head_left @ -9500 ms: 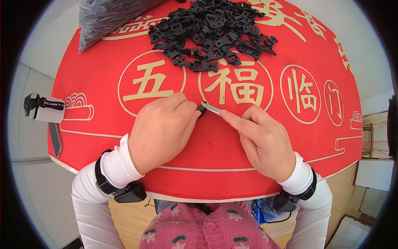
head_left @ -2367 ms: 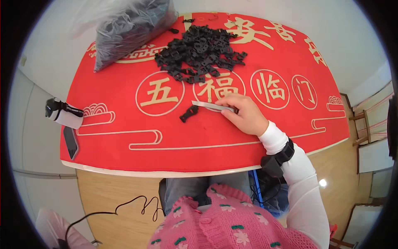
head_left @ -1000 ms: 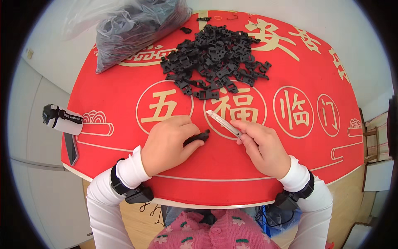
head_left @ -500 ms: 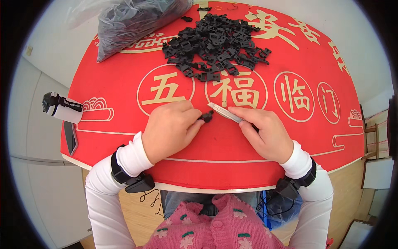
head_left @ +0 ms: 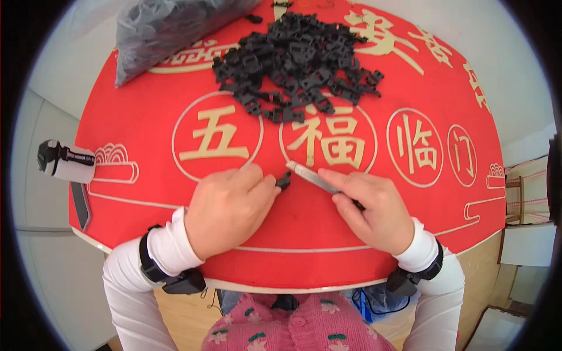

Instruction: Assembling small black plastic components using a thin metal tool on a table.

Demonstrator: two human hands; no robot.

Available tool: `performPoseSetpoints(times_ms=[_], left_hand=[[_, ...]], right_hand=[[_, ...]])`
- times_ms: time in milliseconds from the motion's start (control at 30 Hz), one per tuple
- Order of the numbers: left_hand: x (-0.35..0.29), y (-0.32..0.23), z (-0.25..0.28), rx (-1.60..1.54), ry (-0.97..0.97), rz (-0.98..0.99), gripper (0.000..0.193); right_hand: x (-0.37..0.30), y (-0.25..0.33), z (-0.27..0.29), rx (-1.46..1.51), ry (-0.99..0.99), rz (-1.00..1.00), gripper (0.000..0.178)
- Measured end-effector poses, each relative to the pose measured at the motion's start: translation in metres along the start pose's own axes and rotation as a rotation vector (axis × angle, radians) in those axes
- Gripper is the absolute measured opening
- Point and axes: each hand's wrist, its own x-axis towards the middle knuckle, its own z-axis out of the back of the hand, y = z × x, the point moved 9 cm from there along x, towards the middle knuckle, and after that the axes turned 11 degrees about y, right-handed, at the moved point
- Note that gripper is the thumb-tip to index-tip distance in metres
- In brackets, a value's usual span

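Observation:
My left hand [head_left: 229, 209] is closed over the red tabletop, pinching a small black plastic part [head_left: 283, 182] between thumb and fingers. Only the part's right end shows; the fingers cover the rest. Held in my right hand [head_left: 376, 212] is a slim silver utility knife [head_left: 314, 178], forefinger laid along its top. Its tip points up and left, close to the black part. I cannot tell whether blade and part touch. Beyond both hands lies a heap of similar black plastic parts [head_left: 293, 61].
A clear plastic bag full of dark pieces [head_left: 170, 38] rests at the far left. Along the left edge are a white bottle with a black cap [head_left: 73, 164] and a dark phone-like slab [head_left: 81, 205]. The red cloth [head_left: 304, 272] covers the table up to its curved front edge.
The whole view has shifted, so the table's things appear lower and further left. The black part is turned in my left fingers and shows less. My right hand keeps the knife beside it.

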Motion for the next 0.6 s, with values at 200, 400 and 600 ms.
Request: performPoseSetpoints(times_ms=[200,400,600], left_hand=[[-0.0051,0.0021,-0.0006,-0.02,-0.012,0.027,0.015],[-0.0035,0.0032,-0.0004,-0.012,-0.025,0.036,0.014],[-0.0071,0.0032,-0.0016,-0.018,-0.027,0.038,0.014]], right_hand=[[-0.0017,-0.0016,-0.0044,0.05,-0.039,0.037,0.037],[-0.0027,0.0024,-0.0018,0.026,0.014,-0.005,0.037],[-0.0037,0.0032,-0.0066,0.009,0.032,-0.011,0.037]])
